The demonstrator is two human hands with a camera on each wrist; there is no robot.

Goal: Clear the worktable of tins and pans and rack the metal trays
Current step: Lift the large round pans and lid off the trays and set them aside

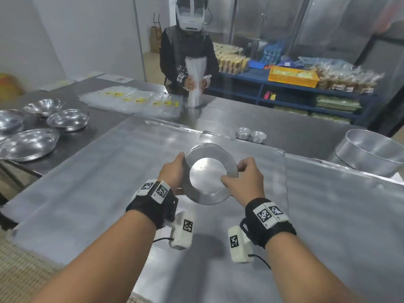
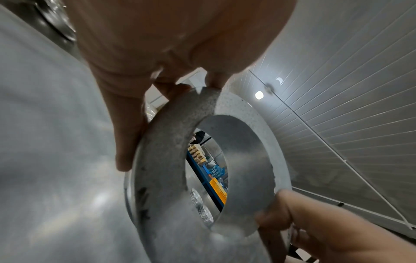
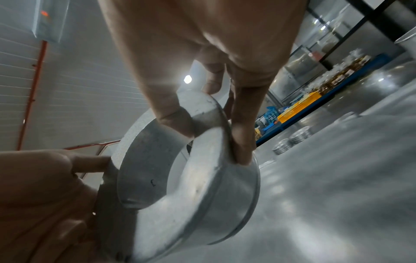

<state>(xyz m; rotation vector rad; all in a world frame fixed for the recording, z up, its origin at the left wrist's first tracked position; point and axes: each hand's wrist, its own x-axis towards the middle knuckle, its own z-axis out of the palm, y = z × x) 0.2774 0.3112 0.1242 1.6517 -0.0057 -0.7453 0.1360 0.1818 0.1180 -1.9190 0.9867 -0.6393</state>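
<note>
- The bench was bare sheet metal, and your ring-shaped tin hung above its middle, tilted toward you, clear of the surface.
- At three o'clock sat a deep round pan; at nine, shallow steel bowls; at twelve, two small fluted tins.
- The ring tin looked like thin, stiff aluminium, so I judged it light, rigid and smooth enough to slip.
- Your left hand curled round its rim at nine o'clock; your right hand pinched the rim at three, thumb reaching the inner edge.
- Rim holds suited it best.
</note>
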